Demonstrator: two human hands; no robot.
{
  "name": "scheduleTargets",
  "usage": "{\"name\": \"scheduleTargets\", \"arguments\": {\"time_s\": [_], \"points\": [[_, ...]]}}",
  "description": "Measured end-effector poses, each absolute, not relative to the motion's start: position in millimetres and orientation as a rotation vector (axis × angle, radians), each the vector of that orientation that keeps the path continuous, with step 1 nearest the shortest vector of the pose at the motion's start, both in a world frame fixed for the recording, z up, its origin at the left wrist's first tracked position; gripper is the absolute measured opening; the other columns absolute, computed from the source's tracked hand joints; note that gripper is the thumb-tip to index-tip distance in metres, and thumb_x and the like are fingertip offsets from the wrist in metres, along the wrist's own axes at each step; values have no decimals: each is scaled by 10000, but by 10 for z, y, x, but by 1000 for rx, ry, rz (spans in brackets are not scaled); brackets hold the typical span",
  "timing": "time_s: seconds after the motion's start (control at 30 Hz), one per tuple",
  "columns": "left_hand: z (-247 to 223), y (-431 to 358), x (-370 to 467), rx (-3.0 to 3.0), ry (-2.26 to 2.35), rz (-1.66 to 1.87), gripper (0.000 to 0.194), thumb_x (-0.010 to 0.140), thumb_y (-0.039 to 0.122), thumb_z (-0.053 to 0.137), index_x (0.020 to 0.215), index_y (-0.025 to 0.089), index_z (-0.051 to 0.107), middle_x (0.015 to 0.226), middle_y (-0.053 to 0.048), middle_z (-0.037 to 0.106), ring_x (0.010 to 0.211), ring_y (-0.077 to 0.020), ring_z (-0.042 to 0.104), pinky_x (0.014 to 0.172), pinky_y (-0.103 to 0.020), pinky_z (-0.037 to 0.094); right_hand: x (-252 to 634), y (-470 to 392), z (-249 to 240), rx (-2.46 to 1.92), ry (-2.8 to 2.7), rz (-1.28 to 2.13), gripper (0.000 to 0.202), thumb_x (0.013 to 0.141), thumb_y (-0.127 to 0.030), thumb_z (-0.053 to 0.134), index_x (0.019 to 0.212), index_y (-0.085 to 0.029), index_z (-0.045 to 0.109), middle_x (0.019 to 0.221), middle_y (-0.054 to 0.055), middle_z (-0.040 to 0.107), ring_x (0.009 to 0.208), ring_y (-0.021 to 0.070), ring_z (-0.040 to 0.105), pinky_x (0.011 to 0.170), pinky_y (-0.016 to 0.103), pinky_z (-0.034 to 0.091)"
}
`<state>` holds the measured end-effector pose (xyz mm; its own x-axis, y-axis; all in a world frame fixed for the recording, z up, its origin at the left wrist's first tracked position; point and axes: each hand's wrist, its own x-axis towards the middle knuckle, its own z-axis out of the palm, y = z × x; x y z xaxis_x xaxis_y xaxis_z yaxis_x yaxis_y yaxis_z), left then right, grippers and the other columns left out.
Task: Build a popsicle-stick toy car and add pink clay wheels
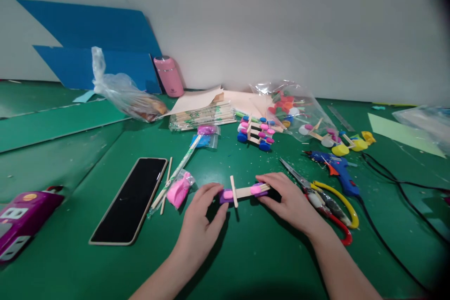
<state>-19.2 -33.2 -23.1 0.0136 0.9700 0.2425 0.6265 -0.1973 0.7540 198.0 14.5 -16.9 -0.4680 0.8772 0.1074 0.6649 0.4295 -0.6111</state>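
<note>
Between my two hands is a small craft-stick toy car [245,192], a flat wooden stick with pink and purple lumps at both ends. A thin wooden stick lies across it near its left end. My left hand [202,215] has its thumb and fingers closed about the purple left end. At the other end, my right hand [286,199] pinches the purple and pink part from both sides; the undersides of the fingers are hidden. Just left of my left hand lies a bag of pink clay [179,191]. Scissors [318,199] with red and yellow handles lie beside my right wrist.
A blue glue gun [335,168] trails a black cord at right. Similar stick models [255,133] stand further back, near bundled wooden sticks [204,115]. On the left lie a phone [130,201] and a purple power strip [30,222]. A pink flask [169,76] stands behind.
</note>
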Motion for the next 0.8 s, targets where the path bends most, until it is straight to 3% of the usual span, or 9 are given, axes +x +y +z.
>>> {"name": "scheduleTargets", "arguments": {"time_s": [0.8], "points": [[-177,-147,-275,2030,1428,932,184,807,143,503,919,157,648,871,-75,629,826,-167,587,737,-300,499,2026,174,-281,-1295,-2311,712,311,817,-248,526,1127,-249,543,1082,55,583,1017,208,502,863,364,429]]}}
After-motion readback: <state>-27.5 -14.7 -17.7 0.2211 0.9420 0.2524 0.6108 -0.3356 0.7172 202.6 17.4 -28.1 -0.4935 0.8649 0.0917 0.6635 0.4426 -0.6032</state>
